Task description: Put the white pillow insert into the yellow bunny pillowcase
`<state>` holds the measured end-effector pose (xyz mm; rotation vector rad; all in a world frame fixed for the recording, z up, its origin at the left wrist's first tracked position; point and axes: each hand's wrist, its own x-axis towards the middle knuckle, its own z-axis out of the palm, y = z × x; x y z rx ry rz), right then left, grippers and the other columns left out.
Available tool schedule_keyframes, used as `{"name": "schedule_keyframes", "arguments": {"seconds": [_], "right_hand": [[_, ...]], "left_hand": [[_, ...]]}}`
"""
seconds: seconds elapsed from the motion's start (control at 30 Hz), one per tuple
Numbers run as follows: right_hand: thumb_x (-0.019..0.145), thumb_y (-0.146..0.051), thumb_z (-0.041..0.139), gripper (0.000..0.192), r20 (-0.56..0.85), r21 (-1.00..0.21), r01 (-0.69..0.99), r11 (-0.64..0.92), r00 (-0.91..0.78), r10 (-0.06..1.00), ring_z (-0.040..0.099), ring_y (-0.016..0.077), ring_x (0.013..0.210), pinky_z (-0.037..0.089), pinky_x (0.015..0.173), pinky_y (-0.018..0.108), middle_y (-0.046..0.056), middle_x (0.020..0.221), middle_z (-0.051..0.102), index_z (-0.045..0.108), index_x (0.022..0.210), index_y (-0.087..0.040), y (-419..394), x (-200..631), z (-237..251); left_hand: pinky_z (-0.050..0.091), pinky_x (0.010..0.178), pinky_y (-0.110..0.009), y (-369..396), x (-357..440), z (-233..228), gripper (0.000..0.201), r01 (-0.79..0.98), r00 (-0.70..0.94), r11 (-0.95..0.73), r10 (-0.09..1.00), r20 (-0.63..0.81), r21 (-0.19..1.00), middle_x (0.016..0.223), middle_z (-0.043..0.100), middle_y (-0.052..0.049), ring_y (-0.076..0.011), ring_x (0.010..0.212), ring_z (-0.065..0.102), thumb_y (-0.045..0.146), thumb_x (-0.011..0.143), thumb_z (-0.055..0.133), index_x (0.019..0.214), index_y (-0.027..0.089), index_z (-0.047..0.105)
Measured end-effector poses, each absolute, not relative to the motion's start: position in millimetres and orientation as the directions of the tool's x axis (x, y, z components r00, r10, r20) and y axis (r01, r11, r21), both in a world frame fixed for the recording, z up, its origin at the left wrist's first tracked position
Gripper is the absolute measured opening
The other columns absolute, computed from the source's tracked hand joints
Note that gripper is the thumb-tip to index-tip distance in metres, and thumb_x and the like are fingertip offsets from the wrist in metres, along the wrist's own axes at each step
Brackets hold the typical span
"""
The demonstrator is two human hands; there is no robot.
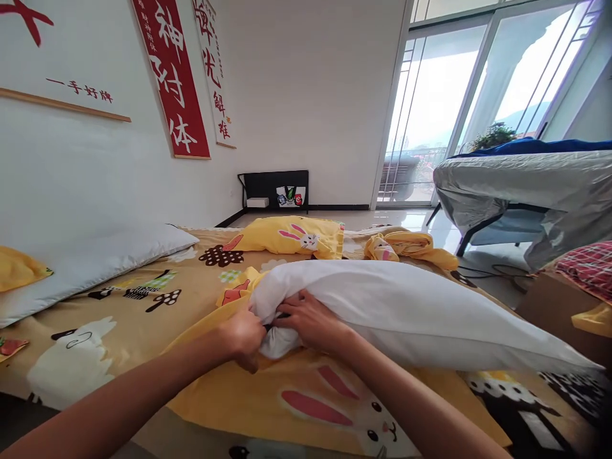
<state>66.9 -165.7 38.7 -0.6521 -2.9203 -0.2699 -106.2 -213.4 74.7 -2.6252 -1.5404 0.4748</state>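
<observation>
Both hands (pixel 280 328) grip white pillow's (pixel 406 312) near edge.

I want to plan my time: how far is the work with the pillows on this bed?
Done: one pillow already wears its yellow rabbit case. In hand: left hand and right hand grip the end of the white pillow, lying on a yellow case. Left: another bare pillow by the wall.

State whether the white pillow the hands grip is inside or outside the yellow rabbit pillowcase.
Outside: the white pillow lies bare on top of the yellow pillowcase.
</observation>
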Motion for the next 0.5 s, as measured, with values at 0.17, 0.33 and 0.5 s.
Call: {"name": "schedule_keyframes", "arguments": {"seconds": [0.17, 0.33, 0.5], "right_hand": [[0.09, -0.015, 0.045, 0.028, 0.079, 0.21, 0.444, 0.871, -0.896, 0.438, 0.052, 0.0215, 0.108, 0.031, 0.096, 0.041, 0.006, 0.109, 0.063, 0.071, 0.1, -0.021, -162.3, 47.4, 56.8], [0.088, -0.019, 0.049, 0.029, 0.061, 0.166, 0.445, 0.88, -0.895, 0.441, 0.049, 0.0198, 0.112, 0.033, 0.095, 0.039, 0.003, 0.121, 0.059, 0.068, 0.109, -0.026, -156.1, 49.8, 46.7], [0.084, -0.014, 0.052, 0.04, 0.042, 0.09, 0.447, 0.89, -0.895, 0.445, 0.047, 0.019, 0.117, 0.032, 0.097, 0.038, 0.003, 0.126, 0.056, 0.064, 0.118, -0.03, -149.7, 51.7, 49.5]], "left_hand": [[0.045, 0.065, -0.032, -220.3, -86.1, 72.4, 0.043, 0.79, 0.534, -0.608, 0.746, -0.397, -0.081, 0.049, 0.053, -0.003, -0.0214, 0.059, 0.056, 0.048, 0.066, 0.068, 0.045, 0.021, 0.042], [0.043, 0.068, -0.035, -224.3, -79.7, 69.5, 0.022, 0.761, 0.595, -0.64, 0.754, -0.279, -0.106, 0.056, 0.061, -0.006, -0.0228, 0.061, 0.059, 0.034, 0.067, 0.068, 0.053, 0.018, 0.061], [0.035, 0.094, -0.043, -209.7, -111.4, 106.9, 0.025, 0.775, 0.54, -0.56, 0.828, -0.155, -0.292, 0.064, 0.066, -0.008, -0.022, 0.068, 0.062, 0.035, 0.078, 0.057, 0.061, 0.019, 0.067]]}}
